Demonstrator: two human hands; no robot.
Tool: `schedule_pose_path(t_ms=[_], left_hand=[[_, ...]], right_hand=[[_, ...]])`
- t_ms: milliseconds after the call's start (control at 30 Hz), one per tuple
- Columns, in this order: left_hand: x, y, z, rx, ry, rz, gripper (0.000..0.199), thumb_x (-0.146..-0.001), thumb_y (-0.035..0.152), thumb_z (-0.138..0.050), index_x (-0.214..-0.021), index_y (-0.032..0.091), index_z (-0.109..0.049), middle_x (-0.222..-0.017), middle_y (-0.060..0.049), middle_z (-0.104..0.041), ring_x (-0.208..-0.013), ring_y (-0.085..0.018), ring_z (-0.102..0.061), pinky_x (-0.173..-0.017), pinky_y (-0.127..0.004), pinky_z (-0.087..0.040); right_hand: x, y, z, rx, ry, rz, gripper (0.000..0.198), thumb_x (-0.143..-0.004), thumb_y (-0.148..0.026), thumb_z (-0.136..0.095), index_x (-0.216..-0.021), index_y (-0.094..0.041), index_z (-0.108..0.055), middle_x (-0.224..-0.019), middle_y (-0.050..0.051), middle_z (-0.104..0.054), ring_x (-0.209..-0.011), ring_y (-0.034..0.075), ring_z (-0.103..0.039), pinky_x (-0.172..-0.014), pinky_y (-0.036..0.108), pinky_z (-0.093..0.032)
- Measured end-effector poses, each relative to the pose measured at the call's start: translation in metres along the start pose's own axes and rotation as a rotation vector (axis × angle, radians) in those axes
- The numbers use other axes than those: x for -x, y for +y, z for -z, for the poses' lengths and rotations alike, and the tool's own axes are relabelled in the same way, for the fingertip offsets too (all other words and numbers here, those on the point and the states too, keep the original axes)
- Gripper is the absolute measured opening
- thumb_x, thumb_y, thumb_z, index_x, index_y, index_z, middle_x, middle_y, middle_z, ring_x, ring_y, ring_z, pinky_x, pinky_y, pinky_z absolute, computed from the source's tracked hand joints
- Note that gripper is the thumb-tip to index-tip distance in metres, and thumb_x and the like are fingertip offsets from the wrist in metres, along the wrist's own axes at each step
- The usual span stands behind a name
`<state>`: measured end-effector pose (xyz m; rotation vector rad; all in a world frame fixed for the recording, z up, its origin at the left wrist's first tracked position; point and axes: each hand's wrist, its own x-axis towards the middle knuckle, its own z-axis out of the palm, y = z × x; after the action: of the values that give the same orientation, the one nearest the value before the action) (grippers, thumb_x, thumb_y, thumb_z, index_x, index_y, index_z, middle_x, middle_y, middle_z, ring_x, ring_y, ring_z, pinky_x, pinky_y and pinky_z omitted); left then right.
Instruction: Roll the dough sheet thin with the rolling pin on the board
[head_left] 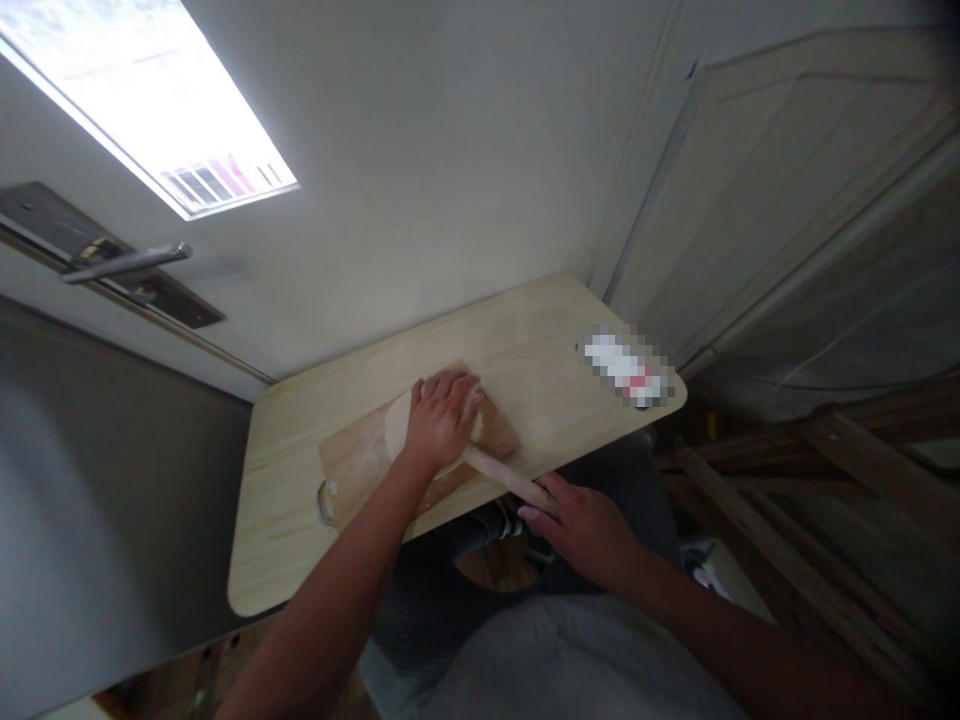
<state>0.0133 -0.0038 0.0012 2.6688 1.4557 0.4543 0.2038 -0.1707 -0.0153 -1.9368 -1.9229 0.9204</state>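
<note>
On a wooden cutting board (pixel 352 465) dusted with flour lies a flattened piece of pale dough (pixel 397 428). My left hand (pixel 444 412) covers much of it from above, its fingers close together and bent over the dough. A slim wooden rolling pin (pixel 504 474) slants from the dough toward the front edge of the table. My right hand (pixel 574 520) is closed around its near end, just past that edge. The pin's far end reaches the dough beside my left hand and is partly hidden there.
The cutting board rests on a small light wood-patterned table (pixel 536 330) against a white door with a metal handle (pixel 127 262). A blurred-out white object (pixel 626 368) lies at the table's right end. Wooden slats (pixel 750 510) stand on the right.
</note>
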Motion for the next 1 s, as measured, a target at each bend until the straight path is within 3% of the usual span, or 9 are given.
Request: schedule_pose_path(t_ms=[200,567,1000], left_hand=[[-0.019,0.009,-0.002,-0.005,0.015,-0.017,0.041,-0.103,0.046,-0.032,-0.131,0.029,-0.057,-0.139,-0.005,-0.057,-0.132,-0.026,-0.045,-0.117,-0.051,-0.024],[-0.033,0.013,-0.014,0.021,0.105,0.111,0.042,-0.104,0.045,-0.030,-0.122,0.024,-0.061,-0.128,-0.007,-0.064,-0.119,-0.025,-0.054,-0.106,-0.043,-0.034],[-0.048,0.017,-0.023,-0.038,0.081,0.191,0.041,-0.104,0.044,-0.031,-0.106,0.022,-0.066,-0.116,-0.009,-0.067,-0.113,-0.026,-0.055,-0.105,-0.046,-0.033]], right_hand=[[-0.004,0.001,0.001,0.092,-0.006,-0.034,0.025,-0.096,-0.047,-0.052,-0.097,-0.022,-0.057,-0.081,0.003,-0.071,-0.072,0.020,-0.066,-0.060,0.028,-0.026],[-0.007,0.007,0.002,0.107,0.009,-0.043,0.026,-0.095,-0.047,-0.054,-0.100,-0.022,-0.056,-0.081,0.003,-0.070,-0.072,0.021,-0.066,-0.060,0.028,-0.026],[-0.013,0.006,0.004,0.113,-0.007,-0.062,0.027,-0.097,-0.049,-0.049,-0.097,-0.023,-0.055,-0.078,0.003,-0.069,-0.070,0.020,-0.065,-0.059,0.028,-0.027]])
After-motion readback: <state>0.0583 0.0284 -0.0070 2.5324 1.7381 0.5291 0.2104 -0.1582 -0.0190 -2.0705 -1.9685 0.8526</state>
